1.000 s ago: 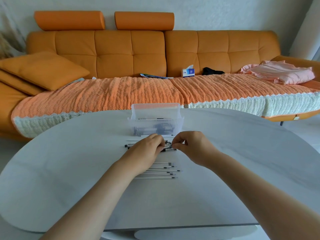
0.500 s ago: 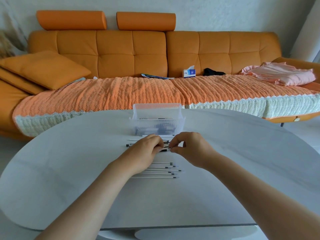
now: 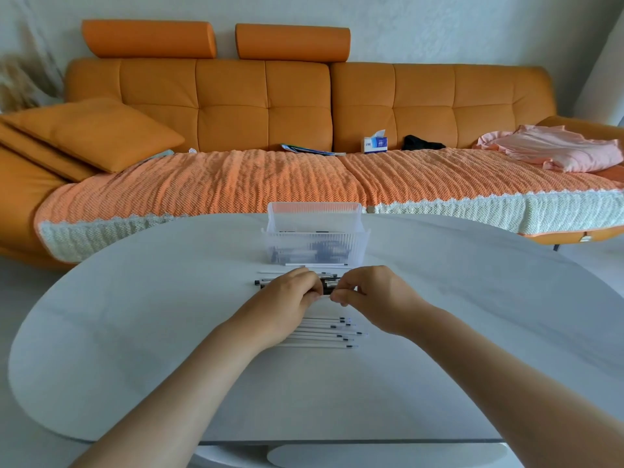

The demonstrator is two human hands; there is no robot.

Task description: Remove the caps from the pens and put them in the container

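An orange sofa is draped with an orange, cream-edged ribbed throw; white, black-tipped pens are spread on a pale grey table.

Orange tufted leather sofa out back, orange knitted throw over its seat, square orange cushion left, blue-white tissue box middle, crumpled pink garment right.

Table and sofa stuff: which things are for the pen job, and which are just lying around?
For the job:
pen, held by the left hand and the right hand
white pens lying on the table
clear container

Just lying about:
tissue box
pink clothes
magazine
orange cushion
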